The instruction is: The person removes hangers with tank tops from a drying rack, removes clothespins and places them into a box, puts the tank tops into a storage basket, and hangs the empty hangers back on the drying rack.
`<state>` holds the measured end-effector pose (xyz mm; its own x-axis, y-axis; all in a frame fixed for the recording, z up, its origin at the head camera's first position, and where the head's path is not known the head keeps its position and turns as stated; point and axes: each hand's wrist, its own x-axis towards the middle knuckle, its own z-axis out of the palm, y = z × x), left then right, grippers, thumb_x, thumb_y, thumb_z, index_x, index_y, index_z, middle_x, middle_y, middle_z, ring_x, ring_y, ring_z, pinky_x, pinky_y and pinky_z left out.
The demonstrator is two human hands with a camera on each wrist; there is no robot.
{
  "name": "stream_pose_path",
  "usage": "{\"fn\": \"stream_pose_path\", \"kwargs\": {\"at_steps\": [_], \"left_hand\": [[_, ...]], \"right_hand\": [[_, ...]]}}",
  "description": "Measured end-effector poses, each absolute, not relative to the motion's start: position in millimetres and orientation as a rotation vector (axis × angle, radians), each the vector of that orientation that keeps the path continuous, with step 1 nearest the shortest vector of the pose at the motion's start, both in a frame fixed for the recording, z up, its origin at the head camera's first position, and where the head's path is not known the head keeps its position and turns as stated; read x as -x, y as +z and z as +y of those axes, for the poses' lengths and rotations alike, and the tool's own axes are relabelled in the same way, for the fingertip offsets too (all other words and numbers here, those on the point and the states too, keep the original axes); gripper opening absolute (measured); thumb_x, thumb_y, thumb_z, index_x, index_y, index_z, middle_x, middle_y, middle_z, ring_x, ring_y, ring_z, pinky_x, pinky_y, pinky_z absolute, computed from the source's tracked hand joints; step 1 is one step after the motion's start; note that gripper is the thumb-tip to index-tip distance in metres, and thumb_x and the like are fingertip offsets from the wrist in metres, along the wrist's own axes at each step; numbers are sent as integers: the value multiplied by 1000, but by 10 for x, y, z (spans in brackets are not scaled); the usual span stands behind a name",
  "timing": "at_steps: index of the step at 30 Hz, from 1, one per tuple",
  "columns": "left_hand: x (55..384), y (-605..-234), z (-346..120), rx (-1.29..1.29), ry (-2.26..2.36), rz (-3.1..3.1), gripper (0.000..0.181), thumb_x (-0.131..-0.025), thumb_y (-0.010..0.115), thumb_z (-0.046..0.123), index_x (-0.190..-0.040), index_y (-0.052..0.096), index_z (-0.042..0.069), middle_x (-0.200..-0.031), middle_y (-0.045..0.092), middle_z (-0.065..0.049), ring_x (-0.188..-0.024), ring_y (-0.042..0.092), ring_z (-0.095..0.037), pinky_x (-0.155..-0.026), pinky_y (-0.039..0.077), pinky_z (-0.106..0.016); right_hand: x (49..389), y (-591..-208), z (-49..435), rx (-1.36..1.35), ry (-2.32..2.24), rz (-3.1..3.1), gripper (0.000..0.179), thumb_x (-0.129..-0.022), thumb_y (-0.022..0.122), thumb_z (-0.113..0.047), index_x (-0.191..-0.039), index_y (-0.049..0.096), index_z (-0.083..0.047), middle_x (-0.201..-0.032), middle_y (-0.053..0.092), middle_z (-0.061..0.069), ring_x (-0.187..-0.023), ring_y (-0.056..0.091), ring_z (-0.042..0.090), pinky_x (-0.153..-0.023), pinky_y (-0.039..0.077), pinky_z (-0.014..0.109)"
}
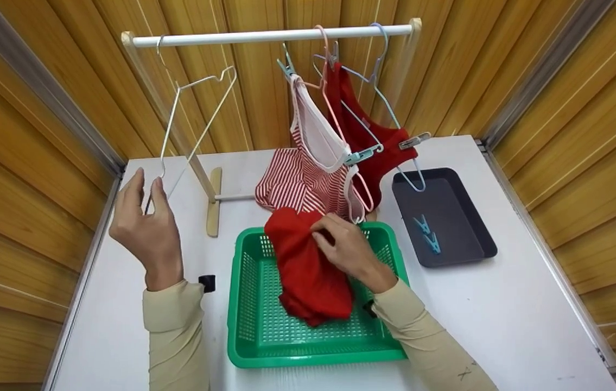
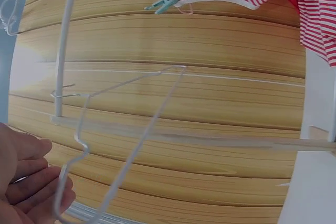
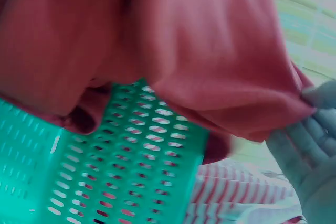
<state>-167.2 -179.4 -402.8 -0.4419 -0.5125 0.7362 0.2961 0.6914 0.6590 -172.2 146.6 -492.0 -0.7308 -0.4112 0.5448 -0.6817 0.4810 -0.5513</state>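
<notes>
My right hand [image 1: 347, 247] pinches the upper edge of a red garment [image 1: 316, 277], which droops over the green basket [image 1: 316, 359]. Close up in the right wrist view, the thumb and fingers [image 3: 296, 148] hold a corner of the red cloth [image 3: 210, 61]. My left hand [image 1: 147, 231] is raised at the left with its fingers apart, right at the lower end of a bare white wire hanger [image 1: 211, 122]. From the left wrist, the fingers [image 2: 39, 179] look loosely extended beside the hanger's end [image 2: 123, 174]. That hanger hooks onto the white rail [image 1: 270, 36].
A red-and-white striped garment [image 1: 302, 182] and a red top [image 1: 375, 155] hang by clothespins from hangers on the rail's right half. A dark tray [image 1: 457, 212] on the right holds blue clothespins [image 1: 430, 239]. Wood-patterned walls [image 1: 584, 163] enclose the white table [image 1: 508, 320].
</notes>
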Motion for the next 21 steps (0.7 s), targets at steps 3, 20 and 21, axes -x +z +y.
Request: {"fn": "stream_pose_path", "kwargs": {"at_steps": [3,20,21], "left_hand": [[1624,-3950,-1757,-142,-894,-1775,27,-101,75,10,-125,76,-4,-119,76,-16,-115,73,-23,-100,58,-32],[1614,-3873,-1430,41,-945,-1815,26,-97,80,7,-119,77,-6,-114,78,-16,-108,75,-27,-96,60,-30],[1621,-3881,-1406,49,-951,-1818,26,-97,80,7,-119,77,-6,-114,78,-16,-108,75,-27,-95,60,-30]], "right_hand": [[1616,-4830,1503,-1019,1192,-2418,8,-97,75,2,-103,74,-3,-100,72,8,-90,68,22,-81,61,38],[1415,-4771,1787,-1018,1158,-2705,10,-99,78,-13,-107,74,-8,-102,70,3,-93,69,21,-82,61,40],[1413,-4770,1820,-1000,1144,-2716,11,-99,78,-13,-108,74,-8,-103,71,3,-94,69,20,-83,61,41]]}}
